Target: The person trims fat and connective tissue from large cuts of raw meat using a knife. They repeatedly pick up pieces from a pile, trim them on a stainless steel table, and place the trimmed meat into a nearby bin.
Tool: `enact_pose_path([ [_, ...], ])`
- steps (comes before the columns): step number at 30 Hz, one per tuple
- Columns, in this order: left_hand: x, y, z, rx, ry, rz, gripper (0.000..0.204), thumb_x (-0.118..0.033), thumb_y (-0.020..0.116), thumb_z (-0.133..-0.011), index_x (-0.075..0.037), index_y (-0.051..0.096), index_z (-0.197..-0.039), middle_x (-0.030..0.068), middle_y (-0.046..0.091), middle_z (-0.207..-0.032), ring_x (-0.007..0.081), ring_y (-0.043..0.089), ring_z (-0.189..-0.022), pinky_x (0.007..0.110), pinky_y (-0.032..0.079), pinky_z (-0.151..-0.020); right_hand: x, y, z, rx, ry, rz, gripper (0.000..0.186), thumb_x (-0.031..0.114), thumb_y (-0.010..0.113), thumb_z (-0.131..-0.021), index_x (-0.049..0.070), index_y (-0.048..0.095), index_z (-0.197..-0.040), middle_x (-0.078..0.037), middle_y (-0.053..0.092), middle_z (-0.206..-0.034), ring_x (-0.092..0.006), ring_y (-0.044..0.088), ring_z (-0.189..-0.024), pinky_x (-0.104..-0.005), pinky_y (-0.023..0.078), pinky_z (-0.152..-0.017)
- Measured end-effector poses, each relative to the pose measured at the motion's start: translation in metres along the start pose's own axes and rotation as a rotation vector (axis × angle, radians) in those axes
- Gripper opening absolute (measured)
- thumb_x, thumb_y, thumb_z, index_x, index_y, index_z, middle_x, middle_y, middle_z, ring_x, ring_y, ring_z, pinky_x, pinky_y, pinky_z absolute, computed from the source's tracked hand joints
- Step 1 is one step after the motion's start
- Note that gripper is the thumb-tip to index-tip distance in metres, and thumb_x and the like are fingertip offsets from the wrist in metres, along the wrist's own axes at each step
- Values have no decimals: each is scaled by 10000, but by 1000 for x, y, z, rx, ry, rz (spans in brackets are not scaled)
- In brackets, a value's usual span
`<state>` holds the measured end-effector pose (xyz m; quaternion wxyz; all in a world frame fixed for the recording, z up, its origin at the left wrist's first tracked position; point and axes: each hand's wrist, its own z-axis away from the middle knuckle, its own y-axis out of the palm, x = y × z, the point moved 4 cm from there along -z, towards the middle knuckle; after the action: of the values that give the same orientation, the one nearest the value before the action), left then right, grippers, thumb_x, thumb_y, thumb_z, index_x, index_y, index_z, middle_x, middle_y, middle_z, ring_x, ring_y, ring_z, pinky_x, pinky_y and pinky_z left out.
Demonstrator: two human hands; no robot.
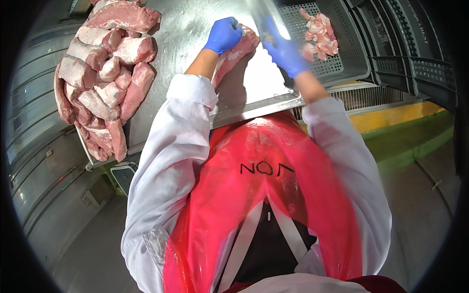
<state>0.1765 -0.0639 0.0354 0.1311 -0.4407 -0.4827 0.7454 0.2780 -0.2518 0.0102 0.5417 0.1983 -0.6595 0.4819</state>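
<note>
My left hand (224,35), in a blue glove, is closed on the upper part of a long strip of raw meat (236,56). The strip, pink with pale fat, lies on the metal work table (181,29). To its right is my right hand (287,54), also gloved in blue and smeared by motion, so its fingers and anything in them are unclear. A blurred bright streak runs above that hand, and something dark shows just beneath it; I cannot make out either one.
Raw meat pieces (102,78) are heaped along the table's left side. At the right, a grey perforated crate (349,66) holds pale pink trimmings (320,34). Black plastic crates (398,61) stand beyond it. My red apron (264,146) is against the table's near edge.
</note>
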Motion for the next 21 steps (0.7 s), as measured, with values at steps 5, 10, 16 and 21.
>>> enact_pose_path([
  [5,7,-4,10,-123,82,-87,219,-208,644,-861,-19,708,-951,224,692,-839,393,677,-787,414,545,-744,40,-17,-11,457,99,317,662,258,549,-977,267,309,-1594,-210,709,-1002,-319,698,-842,-439,548,-837],
  [10,-4,-9,2,-44,105,-65,233,-215,636,-878,-14,694,-980,221,691,-842,405,680,-806,430,544,-755,-57,-30,23,512,-95,-16,777,127,582,-933,303,253,-1615,-78,603,-667,-130,586,-568,-310,518,-568],
  [16,-11,-21,-12,-34,242,-74,229,-222,637,-887,0,660,-941,241,674,-838,417,667,-784,439,533,-728,8,20,-33,476,221,-350,692,133,569,-975,224,293,-1602,-42,565,-695,-101,525,-540,-268,478,-534],
  [21,27,-23,-16,-26,123,41,217,-218,631,-884,-21,698,-947,139,688,-786,237,653,-709,360,531,-719,6,-3,31,547,213,-462,428,115,591,-975,24,504,-1385,-6,543,-694,-93,516,-501,-265,450,-444],
])
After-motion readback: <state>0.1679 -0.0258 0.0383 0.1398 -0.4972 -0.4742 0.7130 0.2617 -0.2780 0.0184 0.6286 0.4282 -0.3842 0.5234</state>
